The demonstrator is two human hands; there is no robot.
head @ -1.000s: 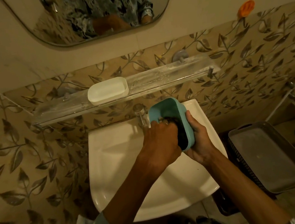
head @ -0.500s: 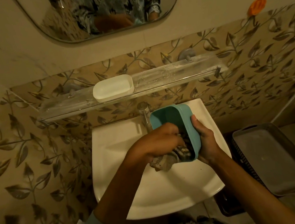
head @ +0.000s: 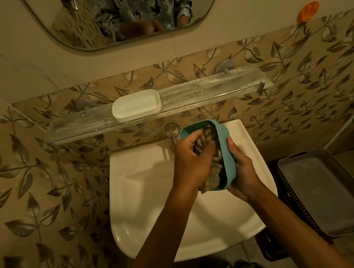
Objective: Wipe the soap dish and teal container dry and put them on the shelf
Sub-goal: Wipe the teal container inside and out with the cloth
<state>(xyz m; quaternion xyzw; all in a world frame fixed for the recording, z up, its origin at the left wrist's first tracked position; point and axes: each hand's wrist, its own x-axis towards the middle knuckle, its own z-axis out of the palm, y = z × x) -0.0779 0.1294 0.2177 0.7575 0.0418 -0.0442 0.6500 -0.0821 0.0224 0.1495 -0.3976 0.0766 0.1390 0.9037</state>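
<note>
step: drying teal container point(head: 224, 150) over the sink point(head: 152, 194); soap dish point(head: 136, 105) already on the shelf point(head: 210, 90) | hands: right hand point(head: 242, 170) grips container's right side; left hand point(head: 190, 161) closed on cloth point(head: 208, 139) inside it | next: judged, finish wiping, then lift container to the shelf right of the dish

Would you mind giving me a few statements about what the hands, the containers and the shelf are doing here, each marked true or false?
1. The white soap dish sits on the shelf. True.
2. The right hand presses the cloth inside the container. False: the left hand holds the cloth; the right hand grips the container's outer side.
3. The teal container is held over the sink. True.
4. The teal container already stands on the shelf. False: it is in the hands, below the shelf.
5. The grey basket lies left of the sink. False: it is to the right.
</note>
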